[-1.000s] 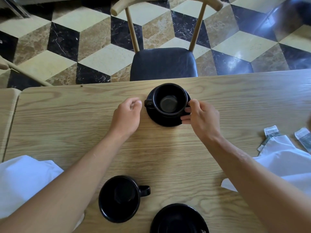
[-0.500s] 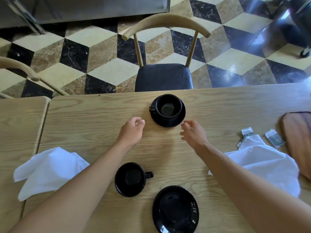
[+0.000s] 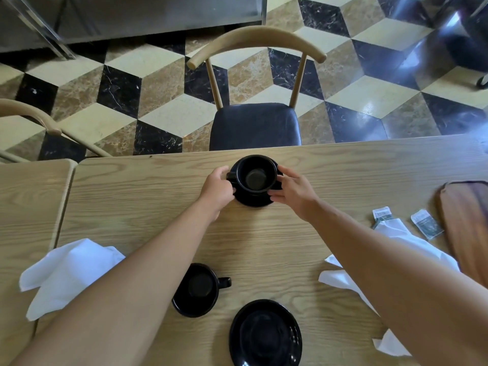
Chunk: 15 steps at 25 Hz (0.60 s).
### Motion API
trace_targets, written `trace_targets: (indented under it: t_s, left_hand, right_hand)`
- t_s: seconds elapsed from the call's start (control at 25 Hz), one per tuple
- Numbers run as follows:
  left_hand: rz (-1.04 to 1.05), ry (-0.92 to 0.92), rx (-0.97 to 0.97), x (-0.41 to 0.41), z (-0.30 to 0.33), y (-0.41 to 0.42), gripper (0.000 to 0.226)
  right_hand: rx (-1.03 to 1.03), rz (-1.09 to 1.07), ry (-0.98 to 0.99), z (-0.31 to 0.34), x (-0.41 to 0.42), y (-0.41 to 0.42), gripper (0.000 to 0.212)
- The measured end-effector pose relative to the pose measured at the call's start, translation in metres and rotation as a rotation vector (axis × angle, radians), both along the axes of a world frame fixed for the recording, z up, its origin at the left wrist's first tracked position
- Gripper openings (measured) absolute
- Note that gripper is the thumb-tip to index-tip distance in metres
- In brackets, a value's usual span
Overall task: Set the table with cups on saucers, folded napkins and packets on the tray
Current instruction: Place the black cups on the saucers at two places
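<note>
Far setting: black cup [image 3: 255, 173] on saucer [image 3: 253, 200] (facing the chair [image 3: 255, 125]). My left hand [image 3: 217, 190] and right hand [image 3: 294, 192] pinch the saucer's edges, likely to square it.

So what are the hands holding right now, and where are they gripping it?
Both hands are on the far cup and saucer: the left hand at the cup's handle side, the right hand pinching the saucer's right edge.
</note>
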State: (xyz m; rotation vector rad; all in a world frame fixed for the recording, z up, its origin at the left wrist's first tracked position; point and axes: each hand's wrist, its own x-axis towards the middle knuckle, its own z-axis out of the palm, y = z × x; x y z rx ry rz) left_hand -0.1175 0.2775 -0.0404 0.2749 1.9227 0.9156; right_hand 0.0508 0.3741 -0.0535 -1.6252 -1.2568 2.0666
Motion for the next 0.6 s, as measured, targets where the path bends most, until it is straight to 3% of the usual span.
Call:
trace_targets:
  t_s: [0.08,0.2,0.6]
  left_hand:
    - [-0.003,-0.078,-0.010,0.006,-0.002,0.005,0.082]
    - [0.042,-0.144,0.028,0.015,-0.003,0.010,0.080]
    - [0.090,-0.155,0.040,0.018,-0.002,0.009,0.084]
  right_hand:
    - [0.009,0.017,-0.001,-0.001,-0.002,0.002,0.054]
    - [0.017,0.044,0.031,-0.001,-0.002,0.002,0.051]
    - [0.130,0.154,0.005,-0.009,0.001,0.002,0.044]
